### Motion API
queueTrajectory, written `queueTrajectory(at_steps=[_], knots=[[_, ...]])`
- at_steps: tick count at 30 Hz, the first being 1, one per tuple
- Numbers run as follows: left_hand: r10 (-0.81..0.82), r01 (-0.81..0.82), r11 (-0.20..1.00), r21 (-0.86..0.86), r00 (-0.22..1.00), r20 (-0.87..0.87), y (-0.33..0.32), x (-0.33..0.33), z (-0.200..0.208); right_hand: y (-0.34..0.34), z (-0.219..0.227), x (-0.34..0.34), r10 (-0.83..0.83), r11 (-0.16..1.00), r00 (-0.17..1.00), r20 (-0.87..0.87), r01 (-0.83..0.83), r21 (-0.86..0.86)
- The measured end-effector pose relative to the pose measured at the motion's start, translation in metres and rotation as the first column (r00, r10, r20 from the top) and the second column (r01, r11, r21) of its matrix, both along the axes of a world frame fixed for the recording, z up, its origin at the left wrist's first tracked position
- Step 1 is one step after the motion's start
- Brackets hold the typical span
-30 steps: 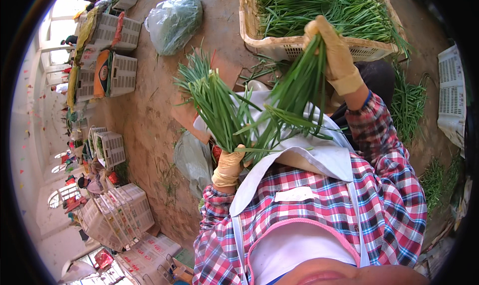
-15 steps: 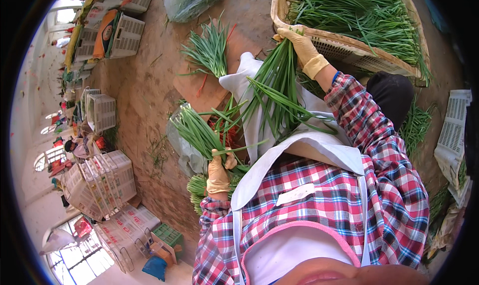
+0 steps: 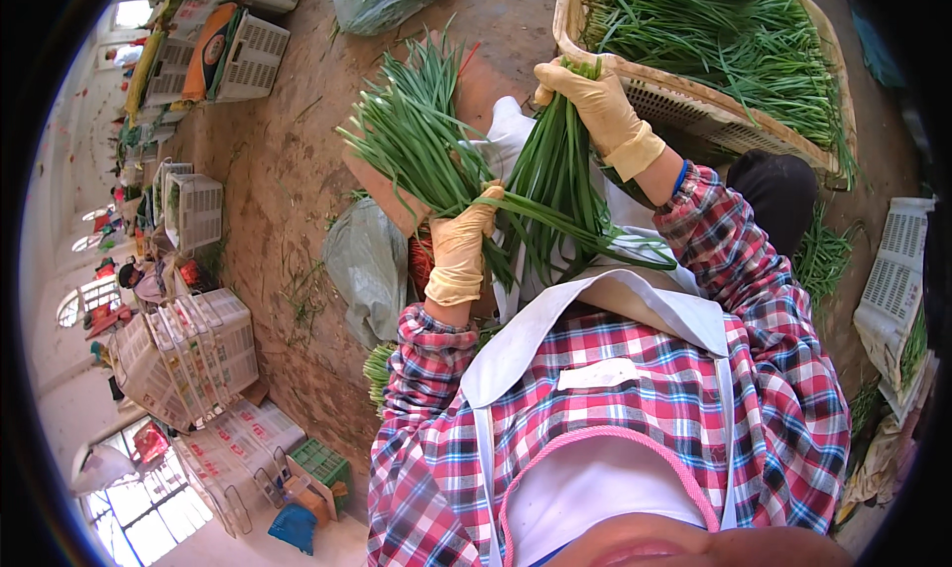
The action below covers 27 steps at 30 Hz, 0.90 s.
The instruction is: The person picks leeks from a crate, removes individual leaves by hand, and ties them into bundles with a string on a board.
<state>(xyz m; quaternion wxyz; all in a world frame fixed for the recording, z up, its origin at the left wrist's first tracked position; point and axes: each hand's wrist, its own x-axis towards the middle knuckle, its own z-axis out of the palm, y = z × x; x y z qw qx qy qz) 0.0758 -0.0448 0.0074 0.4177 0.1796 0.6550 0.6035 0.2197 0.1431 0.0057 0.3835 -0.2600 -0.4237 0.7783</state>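
Observation:
My gloved left hand (image 3: 461, 248) is closed around a bunch of garlic chives (image 3: 412, 160), its pale cut ends pointing to the far left. Further right, my gloved right hand (image 3: 600, 116) grips another chive bunch (image 3: 555, 180) near its top; those leaves hang down over the pale apron (image 3: 511, 121) on my lap. Some leaves cross between the two bunches. Behind the left bunch, a third bunch, partly covered, lies on a reddish-brown board (image 3: 382, 185). Red ties (image 3: 421, 259) show beside my left hand.
A cream crate (image 3: 659, 83) heaped with chives stands at the far right. Grey plastic (image 3: 367, 269) lies left of my left hand, and a filled plastic bag (image 3: 387, 1) sits beyond. Loose chives (image 3: 821, 259) and a grey crate (image 3: 892, 274) are at right; stacked crates (image 3: 188, 354) stand left.
My left hand has moved up, away from me and to the right, carrying its chive bunch over the board beside the other bunch. My right hand keeps its grip, shifted slightly.

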Motion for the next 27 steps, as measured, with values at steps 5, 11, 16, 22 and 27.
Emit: queueTrajectory(at_steps=[5,11,16,22,27], knots=[[0.056,-0.062,0.997,0.042,0.990,0.131,-0.004,0.003,0.011,0.012,0.010,0.014,0.101,0.992,0.989,-0.109,-0.092,0.083],[0.129,-0.155,0.975,0.159,0.978,0.163,-0.030,0.008,0.052,0.052,0.112,0.081,-0.189,0.933,0.947,-0.258,0.255,0.253],[0.082,-0.090,0.985,0.151,0.995,0.058,-0.035,0.027,0.063,-0.034,0.090,0.048,0.203,0.610,0.919,0.337,-0.388,0.690],[0.094,-0.095,0.977,0.188,0.995,0.015,-0.041,0.023,0.069,-0.074,0.062,0.015,0.404,0.661,0.863,0.303,-0.505,0.555],[0.136,-0.151,0.953,0.262,0.988,0.074,-0.057,0.022,0.074,-0.091,0.080,0.007,0.381,0.568,0.839,0.388,-0.544,0.618]])
